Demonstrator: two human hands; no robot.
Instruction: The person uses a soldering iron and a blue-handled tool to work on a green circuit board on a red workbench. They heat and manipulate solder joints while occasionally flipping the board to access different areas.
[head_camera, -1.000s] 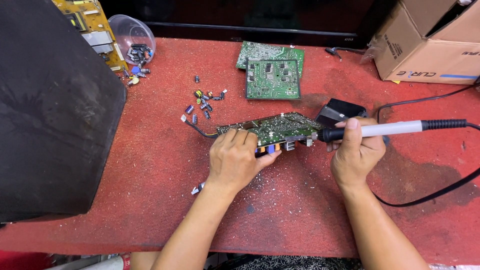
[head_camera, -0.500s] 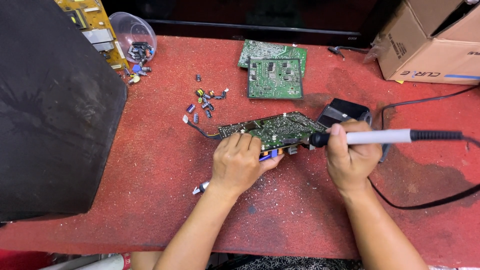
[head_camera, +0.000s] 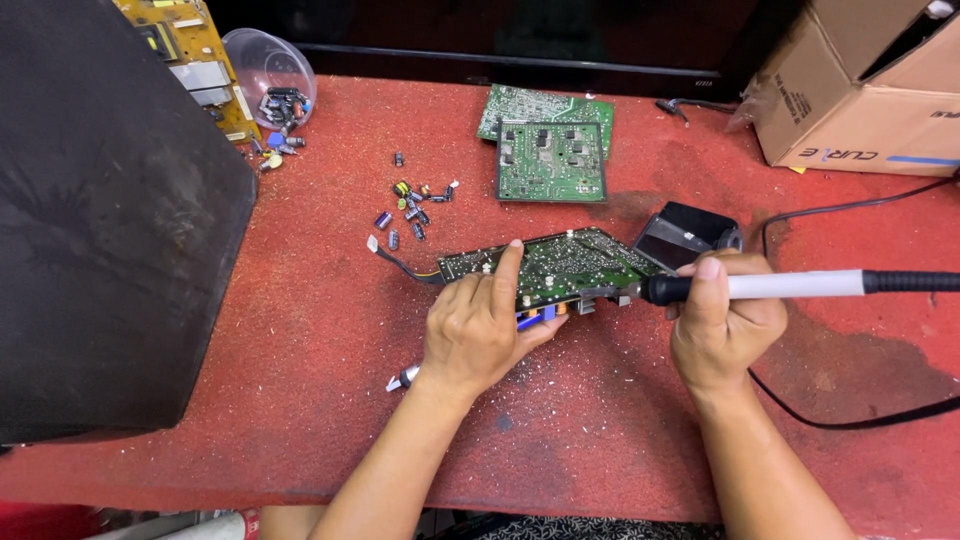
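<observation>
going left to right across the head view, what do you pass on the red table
black panel → clear plastic bowl → loose small components → left hand on the tilted circuit board → right hand holding the soldering iron → cardboard box

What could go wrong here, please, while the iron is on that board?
The left hand props the board with fingers close to the soldering iron tip, so a slip might burn them. The iron's cord loops beside the right hand and could snag, jerking the tip across the board.
</observation>
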